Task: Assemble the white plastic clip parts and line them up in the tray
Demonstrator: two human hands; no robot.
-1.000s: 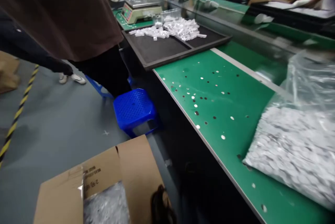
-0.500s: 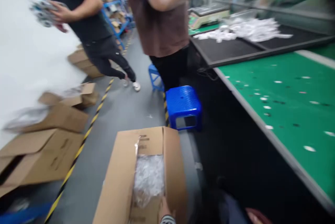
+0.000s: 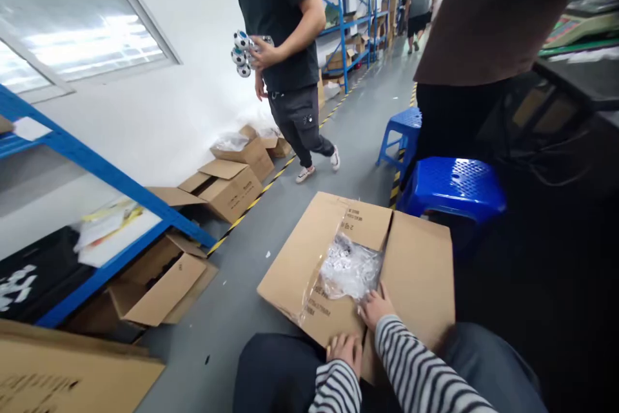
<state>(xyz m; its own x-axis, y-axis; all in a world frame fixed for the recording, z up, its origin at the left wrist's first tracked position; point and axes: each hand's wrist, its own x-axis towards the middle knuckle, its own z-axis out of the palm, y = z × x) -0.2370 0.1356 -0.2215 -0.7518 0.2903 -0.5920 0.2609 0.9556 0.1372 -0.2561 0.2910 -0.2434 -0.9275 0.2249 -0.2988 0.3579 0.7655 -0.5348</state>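
Note:
A cardboard box (image 3: pixel 420 258) stands in front of my knees, its top flaps partly parted. Clear plastic wrapping (image 3: pixel 349 266) shows in the gap between the flaps. My right hand (image 3: pixel 376 307) is at the edge of the right flap, beside the plastic, its fingers bent over the cardboard. On the near edge of the box lies my left hand (image 3: pixel 345 352), fingers slightly spread on the cardboard, holding nothing visible.
A blue stool (image 3: pixel 454 186) is just behind the box, with a person in brown (image 3: pixel 478 20) beyond. Another person (image 3: pixel 290 26) walks in the aisle carrying football-patterned items (image 3: pixel 241 52). Open cartons (image 3: pixel 232 191) and a blue rack (image 3: pixel 116 171) line the left.
The view has swung left, away from the green table. My left hand has come into view on the box. The walking person is closer, and the box appears turned.

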